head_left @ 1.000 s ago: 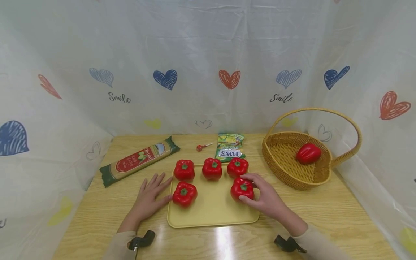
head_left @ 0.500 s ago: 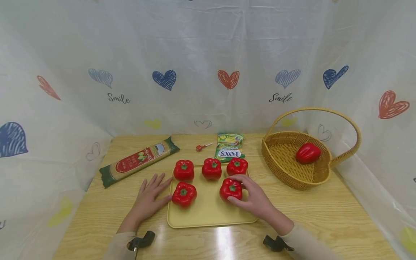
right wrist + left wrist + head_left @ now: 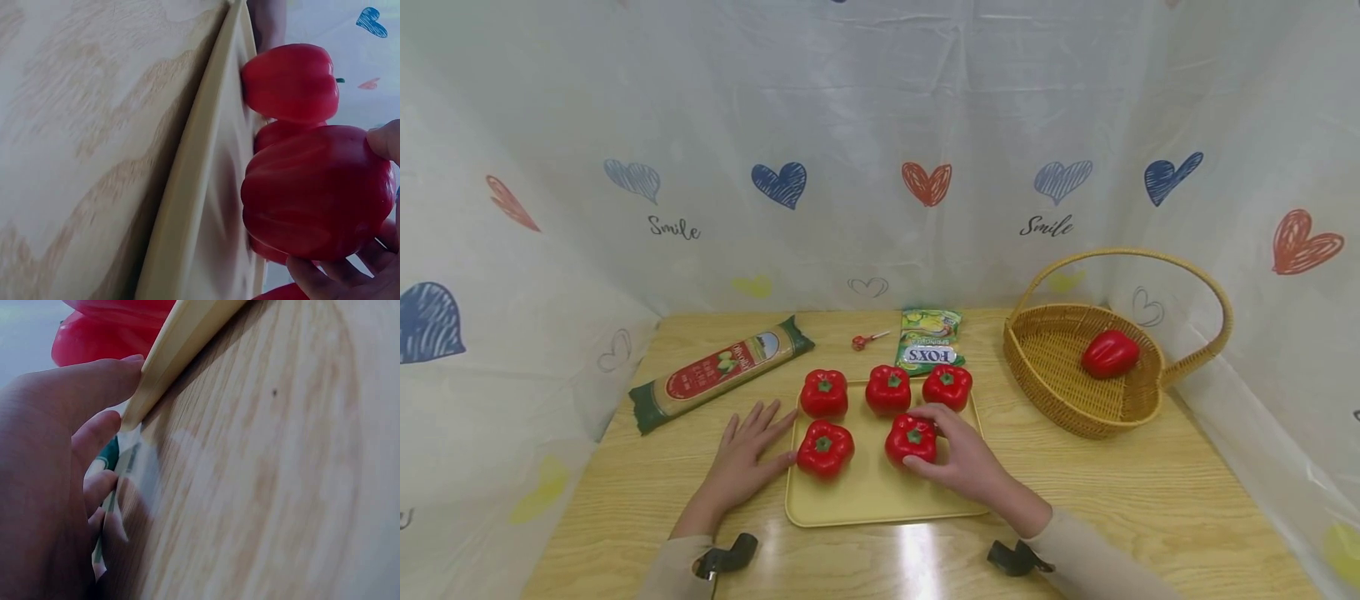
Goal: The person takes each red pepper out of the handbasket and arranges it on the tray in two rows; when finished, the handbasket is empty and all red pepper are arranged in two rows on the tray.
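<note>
My right hand holds a red bell pepper over the middle of the yellow tray. In the right wrist view the thumb is on one side of this bell pepper and the fingers curl around the other. Whether it touches the tray is hard to tell. Another bell pepper sits at the tray's left, and three more, including the bell pepper at the centre, line its far edge. My left hand lies with spread fingers beside the tray; thumb and index finger touch its rim.
A wicker basket with a tall handle stands at the right, one red bell pepper inside. Behind the tray lie a lollipop and a green FOX'S packet. A long green-ended package rests at the back left.
My right hand has moved left with the bell pepper, from the tray's right side to its middle. The left hand has stayed in place.
</note>
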{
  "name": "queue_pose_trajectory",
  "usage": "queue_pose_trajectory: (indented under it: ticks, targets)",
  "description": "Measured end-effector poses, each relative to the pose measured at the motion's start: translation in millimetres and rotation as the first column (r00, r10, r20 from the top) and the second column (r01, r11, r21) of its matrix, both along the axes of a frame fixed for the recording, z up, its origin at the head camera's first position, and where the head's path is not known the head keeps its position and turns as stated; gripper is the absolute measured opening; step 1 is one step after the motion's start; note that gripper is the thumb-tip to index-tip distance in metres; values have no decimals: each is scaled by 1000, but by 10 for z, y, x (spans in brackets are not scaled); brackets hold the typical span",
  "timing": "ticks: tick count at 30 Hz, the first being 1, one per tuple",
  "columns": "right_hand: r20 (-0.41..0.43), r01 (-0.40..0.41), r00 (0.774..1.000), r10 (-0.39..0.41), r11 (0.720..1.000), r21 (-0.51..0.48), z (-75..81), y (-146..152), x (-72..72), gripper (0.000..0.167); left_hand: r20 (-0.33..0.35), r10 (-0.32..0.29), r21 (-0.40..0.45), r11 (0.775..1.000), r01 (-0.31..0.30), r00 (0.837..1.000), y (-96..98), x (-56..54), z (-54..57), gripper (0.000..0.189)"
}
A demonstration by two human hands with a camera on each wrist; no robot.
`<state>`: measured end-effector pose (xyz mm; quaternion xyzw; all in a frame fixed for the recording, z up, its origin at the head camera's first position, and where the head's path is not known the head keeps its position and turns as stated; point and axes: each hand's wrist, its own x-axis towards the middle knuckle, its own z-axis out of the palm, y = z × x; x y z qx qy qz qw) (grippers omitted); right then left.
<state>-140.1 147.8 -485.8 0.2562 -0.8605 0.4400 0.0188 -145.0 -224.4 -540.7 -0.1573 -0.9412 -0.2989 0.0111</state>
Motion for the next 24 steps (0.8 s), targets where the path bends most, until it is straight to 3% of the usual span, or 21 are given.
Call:
queue_pose_trajectory:
  ticks: [24]
  targets:
    - [63,-51,997,51,999,-1,-67,-169,-19,62,5,-1,1,1000,1,1000,11,11,34,64]
